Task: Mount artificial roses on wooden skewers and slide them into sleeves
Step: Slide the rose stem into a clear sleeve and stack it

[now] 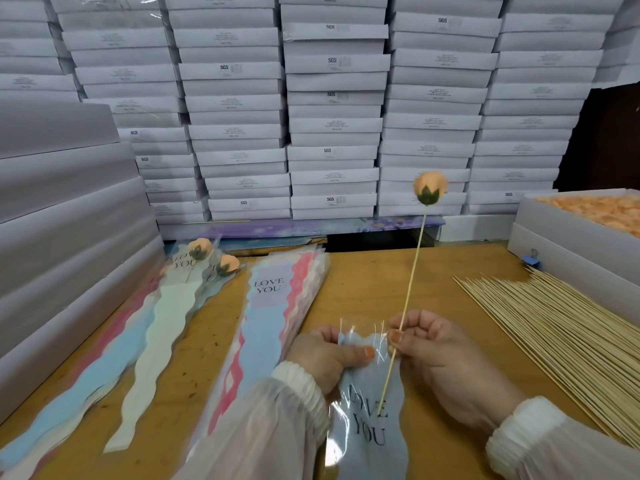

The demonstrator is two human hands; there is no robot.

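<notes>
The right hand (446, 362) pinches a wooden skewer (408, 292) between thumb and curled fingers, and a peach rose (430, 187) with a green base sits on the skewer's far tip, raised well above the table (363, 282). The skewer's near end reaches down into the open mouth of a clear sleeve (372, 417) with a blue wavy panel printed LOVE YOU. The left hand (329, 355) grips the sleeve's far edge, thumb pressed on top and fingers curled beneath, holding the opening up beside the right hand. The sleeve lies near the front edge of the table, between the two wrists. To the left of the hands lies a stack of empty sleeves (277, 306) in blue and pink, fanned toward the far side. Further left, two finished roses in sleeves (207, 261) rest on more flat sleeves. On the right side of the table a thick pile of skewers (554, 327) spreads out, and behind it an open box of peach roses (595, 209) sits on other boxes. White stacked boxes (332, 98) fill the far wall.
</notes>
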